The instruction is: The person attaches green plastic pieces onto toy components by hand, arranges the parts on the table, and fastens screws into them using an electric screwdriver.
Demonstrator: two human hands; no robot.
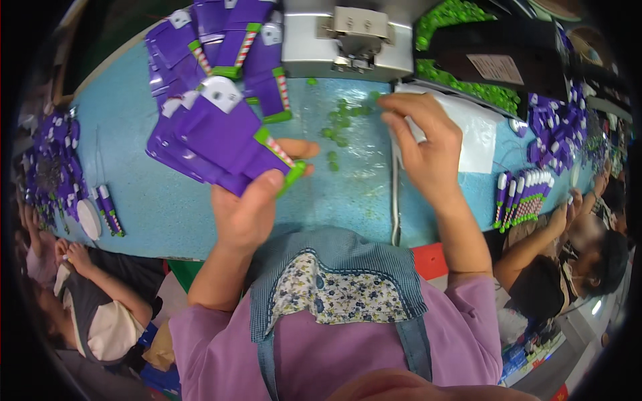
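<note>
My left hand [244, 210] is closed around a fanned stack of flat purple plastic pieces [217, 130]. Each piece shows a white rounded tab at one end; a red-and-white striped strip with a green tip runs along the edge by my fingers. My right hand [424, 134] is over the table, thumb and index fingertips a little apart. Its index fingertip is right beside small green pieces [341, 120] scattered on a clear sheet; whether it touches one I cannot tell.
More purple pieces [261, 73] lie at the back left, beside a metal machine [348, 43]. Green pieces fill a bin [468, 83] at the back right. A metal bar [395, 194] crosses the blue table [307, 210]. Finished-looking striped sticks [525, 194] line the right, near co-workers.
</note>
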